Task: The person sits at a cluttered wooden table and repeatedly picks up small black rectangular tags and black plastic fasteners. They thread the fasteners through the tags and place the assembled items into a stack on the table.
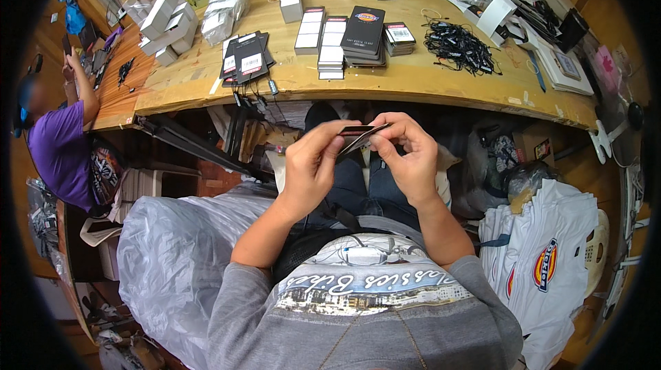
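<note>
My left hand (311, 163) and my right hand (410, 156) together hold a thin black card tag (358, 132), edge-on to the camera, over my lap below the table edge. The left fingers pinch its left end, the right fingers pinch its right end. On the wooden table (427, 80) ahead stand stacks of black card tags (363, 36), rows of white-labelled tags (332, 46) and a heap of black strings (460, 46).
A big grey plastic bag (172, 253) lies at my left, a stack of folded white shirts (544, 260) at my right. White boxes (169, 22) sit on the table's far left. A person in a purple shirt (58, 149) works at the left.
</note>
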`<act>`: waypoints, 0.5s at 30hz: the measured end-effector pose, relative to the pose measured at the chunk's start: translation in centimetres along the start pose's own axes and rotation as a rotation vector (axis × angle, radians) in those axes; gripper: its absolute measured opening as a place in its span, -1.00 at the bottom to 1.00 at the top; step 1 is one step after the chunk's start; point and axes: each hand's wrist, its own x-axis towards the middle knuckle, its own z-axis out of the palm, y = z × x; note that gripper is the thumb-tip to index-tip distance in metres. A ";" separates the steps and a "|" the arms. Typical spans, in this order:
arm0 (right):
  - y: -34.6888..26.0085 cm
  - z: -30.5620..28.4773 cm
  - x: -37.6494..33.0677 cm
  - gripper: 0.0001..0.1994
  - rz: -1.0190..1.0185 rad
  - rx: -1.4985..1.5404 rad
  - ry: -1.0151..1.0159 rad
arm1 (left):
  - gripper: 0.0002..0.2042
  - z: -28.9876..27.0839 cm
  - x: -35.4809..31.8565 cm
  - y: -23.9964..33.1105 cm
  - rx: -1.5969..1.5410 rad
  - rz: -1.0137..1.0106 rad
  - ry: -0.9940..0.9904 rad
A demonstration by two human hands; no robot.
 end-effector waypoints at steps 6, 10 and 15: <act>-1.3 -0.1 0.0 -0.91 -0.214 -0.344 0.070 | -0.79 0.2 0.0 0.4 -0.097 -0.033 0.140; -1.7 0.2 -0.1 -0.90 -0.284 -0.382 0.055 | -0.76 0.4 -0.2 0.2 -0.108 0.002 0.123; -2.0 0.0 0.1 -0.90 -0.264 -0.356 0.020 | -0.75 0.3 0.1 0.5 -0.036 0.109 0.064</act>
